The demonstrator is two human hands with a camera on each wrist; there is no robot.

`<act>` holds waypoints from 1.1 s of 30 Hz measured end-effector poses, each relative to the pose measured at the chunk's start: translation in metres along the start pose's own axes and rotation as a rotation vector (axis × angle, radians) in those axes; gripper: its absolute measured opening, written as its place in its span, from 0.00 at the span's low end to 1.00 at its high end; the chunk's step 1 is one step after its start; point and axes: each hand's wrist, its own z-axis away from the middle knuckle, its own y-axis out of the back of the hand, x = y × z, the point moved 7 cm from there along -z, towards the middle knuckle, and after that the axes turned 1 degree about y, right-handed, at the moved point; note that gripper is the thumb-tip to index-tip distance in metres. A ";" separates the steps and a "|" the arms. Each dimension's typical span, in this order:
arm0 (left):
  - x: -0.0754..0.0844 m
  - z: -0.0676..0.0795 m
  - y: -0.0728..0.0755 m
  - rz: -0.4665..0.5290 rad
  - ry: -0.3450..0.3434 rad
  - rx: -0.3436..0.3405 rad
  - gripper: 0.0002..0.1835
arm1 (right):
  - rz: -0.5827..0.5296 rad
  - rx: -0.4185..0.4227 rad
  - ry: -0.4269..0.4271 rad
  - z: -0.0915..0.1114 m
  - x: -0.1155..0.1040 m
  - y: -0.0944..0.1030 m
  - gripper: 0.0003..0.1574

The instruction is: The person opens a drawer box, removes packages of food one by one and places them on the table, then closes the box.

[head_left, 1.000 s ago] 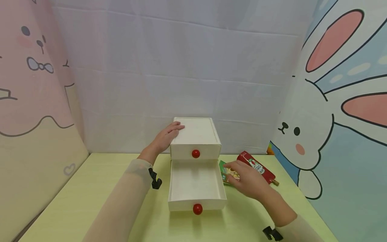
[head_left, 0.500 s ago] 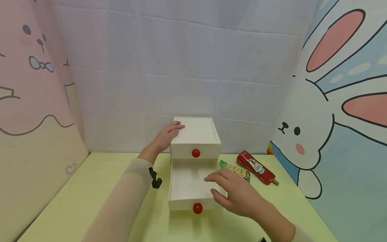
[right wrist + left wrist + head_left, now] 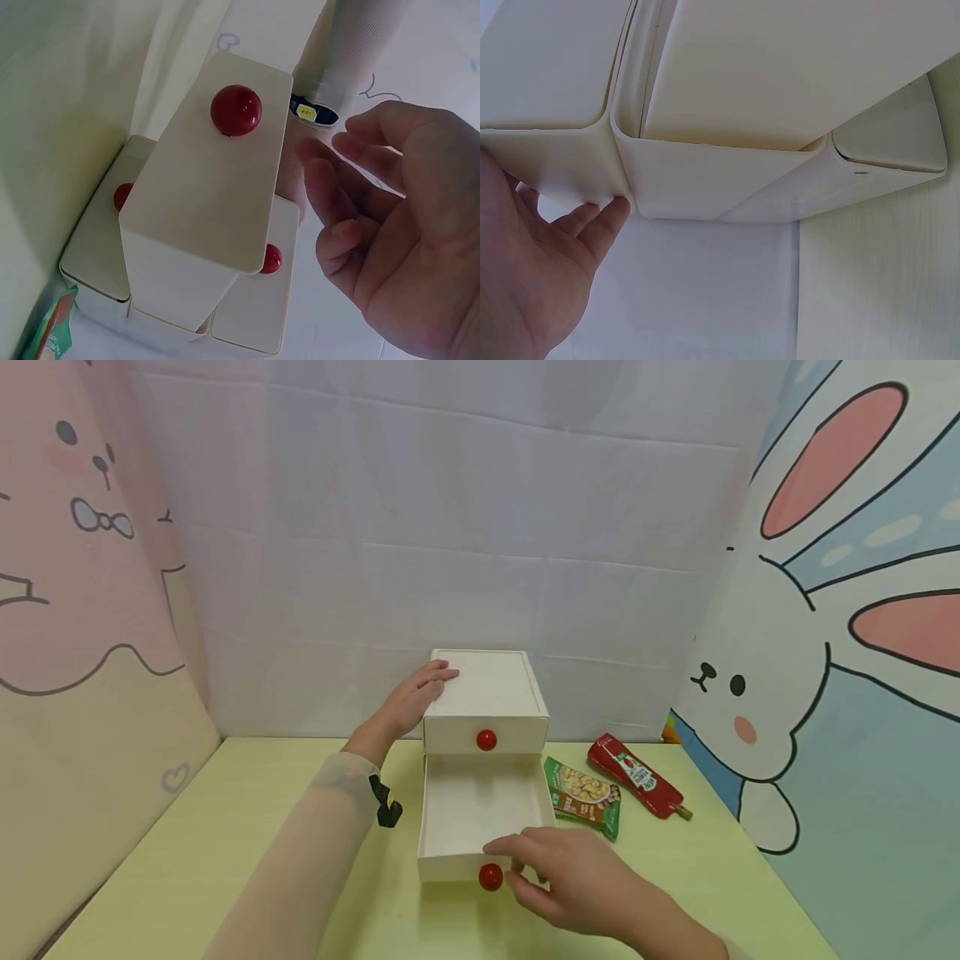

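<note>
Clock: in the head view, we take 12 o'clock as straight away from the person.
Open drawer: we see a shallow white rectangular drawer [image 3: 450, 867] standing out toward 6 o'clock from a boxy white cabinet [image 3: 491, 685]; it is the middle of 3, and the other 2 drawers look closed in the right wrist view.
Drawer axes: we see its sliding line run from 12 to 6, its front board from 9 to 3.
Knob: a round, glossy red knob [image 3: 491, 877] sits midway along that board, facing us at 6.
Right hand: we find the right hand [image 3: 573, 881] at the board's 3 o'clock end, fingers loosely bent and parted, holding nothing.
Knob from right hand: at 9 o'clock, just beside the thumb; the right wrist view shows us a gap.
Left hand: we see the left hand [image 3: 412, 699] rest on the cabinet's 9 o'clock top edge, fingers nearly straight, gripping nothing.
Knob from left hand: toward 5 o'clock, well apart, so we call the right hand nearer.
Key relation: we judge that the short 9 o'clock gap, lying across the 12-to-6 slide, matters most.
Packet and pouch: from the right hand, we place a flat, glossy green packet [image 3: 588, 795] at 12 and a slim red pouch [image 3: 636, 775] at 1, both lying 10 to 4.
</note>
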 end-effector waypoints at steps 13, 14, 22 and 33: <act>-0.001 0.000 0.000 -0.013 -0.002 -0.001 0.29 | -0.072 -0.276 -0.086 0.002 0.012 -0.046 0.28; -0.001 0.000 0.000 -0.014 -0.007 0.000 0.29 | -0.070 -0.278 -0.087 0.002 0.013 -0.048 0.29; 0.001 0.000 0.000 -0.014 -0.017 0.000 0.29 | -0.118 -0.246 -0.078 0.000 0.020 -0.059 0.32; -0.001 -0.001 0.000 -0.018 -0.015 0.002 0.29 | -0.144 -0.036 0.073 -0.002 0.020 -0.061 0.22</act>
